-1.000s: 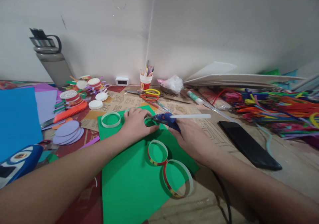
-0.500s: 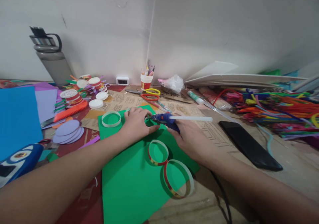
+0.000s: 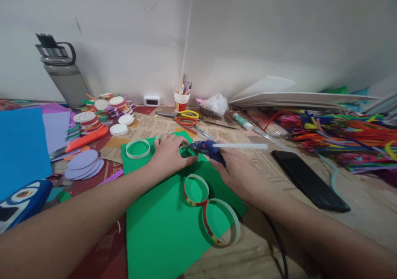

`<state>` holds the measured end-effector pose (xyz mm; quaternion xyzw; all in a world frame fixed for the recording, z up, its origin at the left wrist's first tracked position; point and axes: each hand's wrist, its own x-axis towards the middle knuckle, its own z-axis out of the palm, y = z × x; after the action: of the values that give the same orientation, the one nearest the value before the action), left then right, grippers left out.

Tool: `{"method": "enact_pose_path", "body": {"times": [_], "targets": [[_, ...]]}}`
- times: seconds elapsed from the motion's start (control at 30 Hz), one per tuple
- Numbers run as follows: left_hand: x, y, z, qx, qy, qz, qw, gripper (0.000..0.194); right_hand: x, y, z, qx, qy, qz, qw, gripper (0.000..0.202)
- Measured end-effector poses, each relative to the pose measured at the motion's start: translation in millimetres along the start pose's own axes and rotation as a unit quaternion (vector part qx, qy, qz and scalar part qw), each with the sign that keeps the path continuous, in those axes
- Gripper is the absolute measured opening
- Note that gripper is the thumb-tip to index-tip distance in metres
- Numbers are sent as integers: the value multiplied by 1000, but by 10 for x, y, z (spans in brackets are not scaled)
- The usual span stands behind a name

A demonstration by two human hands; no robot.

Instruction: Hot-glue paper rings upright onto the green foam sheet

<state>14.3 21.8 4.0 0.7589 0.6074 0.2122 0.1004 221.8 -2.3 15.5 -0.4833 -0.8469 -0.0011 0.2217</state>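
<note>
A blue glue gun [image 3: 214, 148] with a long white stick in its rear is gripped in my right hand [image 3: 237, 169]. Its tip points left, toward a small paper ring [image 3: 183, 147] beside my left hand [image 3: 169, 157]. The fingers of my left hand curl round that ring on the green sheet [image 3: 161, 233]. A white ring [image 3: 138, 149] stands left of my left hand. Two red-and-white rings, one smaller [image 3: 185, 193] and one larger [image 3: 208, 229], sit nearer to me.
On the left are a blue sheet [image 3: 23, 146], purple discs [image 3: 83, 159], an orange cutter [image 3: 87, 139] and a bottle [image 3: 70, 82]. Scissors [image 3: 187, 115] lie behind; a phone [image 3: 308, 179] and pipe cleaners [image 3: 347, 138] are on the right. A black cord [image 3: 277, 237] trails from the gun.
The glue gun and my right hand have shifted slightly to the right. My left hand stays at the small ring.
</note>
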Motion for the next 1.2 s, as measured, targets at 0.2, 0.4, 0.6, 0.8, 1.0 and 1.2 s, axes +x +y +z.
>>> {"method": "enact_pose_path", "body": {"times": [0.2, 0.4, 0.6, 0.8, 1.0, 1.2], "targets": [[0, -15, 14, 0, 6, 7, 1000, 53, 6, 6, 4, 0, -22, 11, 1000, 27], [-6, 1, 7, -3, 4, -3, 1000, 50, -11, 9, -31, 0, -4, 7, 1000, 24], [-7, -23, 27, -3, 3, 4, 1000, 51, -19, 28, -3, 0, -12, 11, 1000, 24], [-31, 11, -12, -3, -7, -3, 1000, 52, -20, 21, -2, 3, -3, 4, 1000, 30], [-41, 8, -2, -8, 2, -1, 1000, 51, -20, 32, 30, -3, 5, -14, 1000, 27], [-37, -5, 15, -11, 7, 2, 1000, 51, -30, 49, 29, 5, 5, -10, 1000, 27]]}}
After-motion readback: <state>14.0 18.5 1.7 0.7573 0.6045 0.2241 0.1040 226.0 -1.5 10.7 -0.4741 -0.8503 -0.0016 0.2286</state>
